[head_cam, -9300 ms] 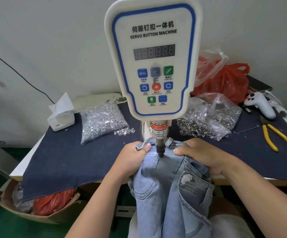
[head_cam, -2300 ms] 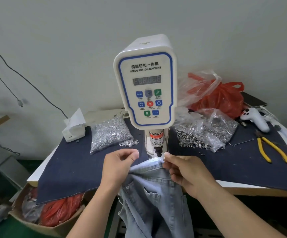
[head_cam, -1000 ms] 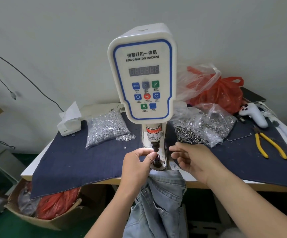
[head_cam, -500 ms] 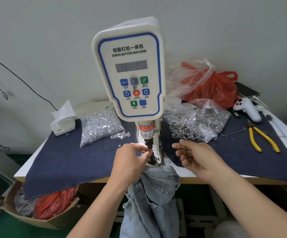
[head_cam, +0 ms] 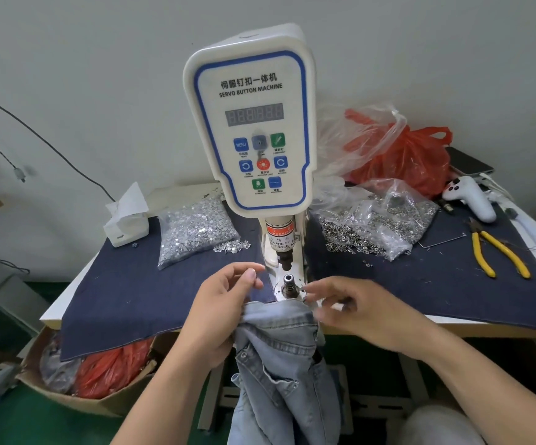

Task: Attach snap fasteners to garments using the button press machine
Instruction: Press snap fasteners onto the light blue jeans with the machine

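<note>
1. Two hands sit at the press: my left hand has loosely curled fingers, and whether it pinches the jeans I cannot tell; my right hand is spread, blurred, holding nothing.
2. Between them stands the lower die of the button machine, bare; the waistband lies just below it.
3. Beyond my left hand lie a bag of silver caps and a tissue box.
4. Beyond my right hand lie a bag of snap rings, a red bag, yellow pliers and a white controller.
5. Dark denim cloth covers the table; a cardboard box sits underneath, on green floor.
</note>
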`<state>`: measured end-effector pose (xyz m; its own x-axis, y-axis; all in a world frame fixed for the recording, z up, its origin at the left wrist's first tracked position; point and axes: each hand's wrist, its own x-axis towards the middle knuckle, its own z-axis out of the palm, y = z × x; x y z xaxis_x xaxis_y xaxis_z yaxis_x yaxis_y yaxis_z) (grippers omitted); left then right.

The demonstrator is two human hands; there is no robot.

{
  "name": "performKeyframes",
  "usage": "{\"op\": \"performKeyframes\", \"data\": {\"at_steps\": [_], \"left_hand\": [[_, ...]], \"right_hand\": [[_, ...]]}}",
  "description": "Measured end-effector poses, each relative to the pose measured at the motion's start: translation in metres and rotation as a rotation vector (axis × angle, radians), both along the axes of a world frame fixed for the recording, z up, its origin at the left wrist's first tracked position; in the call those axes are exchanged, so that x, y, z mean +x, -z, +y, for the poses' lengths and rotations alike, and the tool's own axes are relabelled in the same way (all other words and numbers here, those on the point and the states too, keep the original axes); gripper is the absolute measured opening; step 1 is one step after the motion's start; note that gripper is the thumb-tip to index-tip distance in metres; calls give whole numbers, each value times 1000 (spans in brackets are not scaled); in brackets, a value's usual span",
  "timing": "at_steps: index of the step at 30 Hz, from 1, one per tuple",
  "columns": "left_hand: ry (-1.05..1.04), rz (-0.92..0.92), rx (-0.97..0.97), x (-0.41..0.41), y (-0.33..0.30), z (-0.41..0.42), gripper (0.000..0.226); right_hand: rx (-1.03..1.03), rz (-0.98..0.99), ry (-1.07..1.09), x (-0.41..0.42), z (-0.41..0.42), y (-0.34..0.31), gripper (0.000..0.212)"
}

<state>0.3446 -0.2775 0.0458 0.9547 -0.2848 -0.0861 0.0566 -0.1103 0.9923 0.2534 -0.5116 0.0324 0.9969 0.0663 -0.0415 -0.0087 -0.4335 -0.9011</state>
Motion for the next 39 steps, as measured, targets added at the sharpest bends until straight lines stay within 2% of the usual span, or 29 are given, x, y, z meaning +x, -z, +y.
{"op": "performKeyframes", "data": {"at_steps": [2, 3, 5, 6, 7, 9, 11, 13, 14, 15, 17, 18, 20, 22, 24, 27, 29, 30, 32, 35, 37, 39], "left_hand": [[51, 84, -131, -1, -9, 2, 22], [74, 117, -173, -1, -12, 3, 19], [131, 157, -217, -3, -18, 5, 17], [175, 153, -209, -4, -19, 8, 21], [237, 113, -142, -4, -20, 12, 28], [458, -15, 207, -1, -22, 24, 40], [774, -53, 594, 0, -26, 30, 42], [927, -104, 786, 0, -25, 33, 34], [914, -115, 764, 1, -24, 36, 27], [865, -81, 654, 2, -23, 39, 21], [784, 82, 347, 2, -21, 45, 24], [779, 127, 238, 1, -20, 47, 28], [775, 155, 121, -1, -15, 50, 34], [732, 219, 45, -2, -10, 50, 47], [697, 279, -36, -2, -8, 50, 54], [640, 285, -67, -4, -11, 43, 55], [595, 297, -80, -4, -11, 35, 56], [560, 300, -89, -3, -11, 31, 55], [501, 290, -93, -3, -14, 22, 49], [487, 274, -85, -5, -17, 10, 42], [487, 263, -59, -7, -16, 3, 38], [496, 166, 62, -7, -17, 1, 32]], "right_hand": [[-240, 59, -158, -3, 5, 0, 68], [-345, 68, -210, -4, 8, 1, 72], [-441, 7, -269, -2, 13, 1, 52], [-390, -40, -277, -1, 13, 0, 37], [-238, -61, -254, -1, 12, 0, 23], [267, 36, -104, -1, 10, -6, 8], [616, 161, -31, 0, 8, -8, 8], [636, 223, -49, 2, 13, -8, 11], [625, 239, -65, 2, 15, -9, 11], [627, 245, -69, 4, 16, -10, 12], [561, 249, -67, 7, 13, -17, 16], [465, 236, -77, 7, 10, -20, 16], [260, 244, -128, 7, 2, -27, 15], [110, 283, -184, 6, -4, -33, 32], [35, 309, -231, 3, -6, -39, 37], [-130, 203, -258, 4, -4, -41, 53], [-177, 74, -205, 1, 3, -40, 70], [-203, -23, -168, -2, 10, -38, 70], [-317, -220, -112, -10, 23, -28, 55], [-425, -352, -61, -18, 44, -14, 36], [-363, -426, 38, -23, 47, -10, 25], [-207, -437, 15, -26, 40, -14, 21]]}}
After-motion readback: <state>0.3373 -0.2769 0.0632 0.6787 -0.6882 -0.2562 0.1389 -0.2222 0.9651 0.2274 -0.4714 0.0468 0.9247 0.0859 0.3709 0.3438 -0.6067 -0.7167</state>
